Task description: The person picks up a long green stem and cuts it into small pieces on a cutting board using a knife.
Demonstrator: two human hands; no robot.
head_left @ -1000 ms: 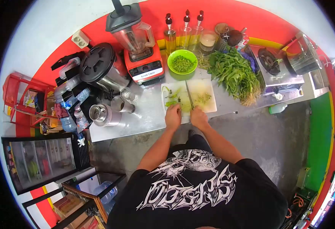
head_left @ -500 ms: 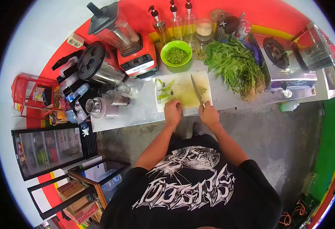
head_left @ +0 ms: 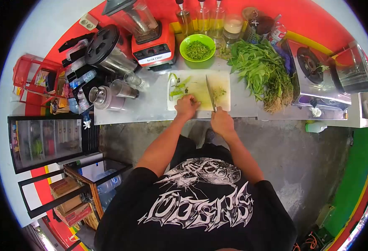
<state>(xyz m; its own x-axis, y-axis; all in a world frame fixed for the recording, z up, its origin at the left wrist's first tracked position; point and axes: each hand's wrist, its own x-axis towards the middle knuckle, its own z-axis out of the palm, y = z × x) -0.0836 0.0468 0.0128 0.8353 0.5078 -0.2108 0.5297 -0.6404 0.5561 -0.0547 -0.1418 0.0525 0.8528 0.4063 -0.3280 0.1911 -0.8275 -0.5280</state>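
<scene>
A white cutting board lies near the counter's front edge. My right hand is closed round the handle of a long knife, its blade pointing away from me over the board. On the board's front left part rests my left hand, fingers curled and pressed together; what they hold, if anything, is hidden. Green vegetable pieces lie beyond it at the left. Right of the blade is a small pile of chopped greens. Behind the board stands a green bowl with chopped greens in it.
A red blender and metal cups stand at the left. Leafy greens with roots lie right of the board, beside a gas stove. Pump bottles and a jar line the back wall.
The camera view has shifted. The knife has moved left on the board relative to the chopped pile, which now shows more fully. Both hands remain at the board's front.
</scene>
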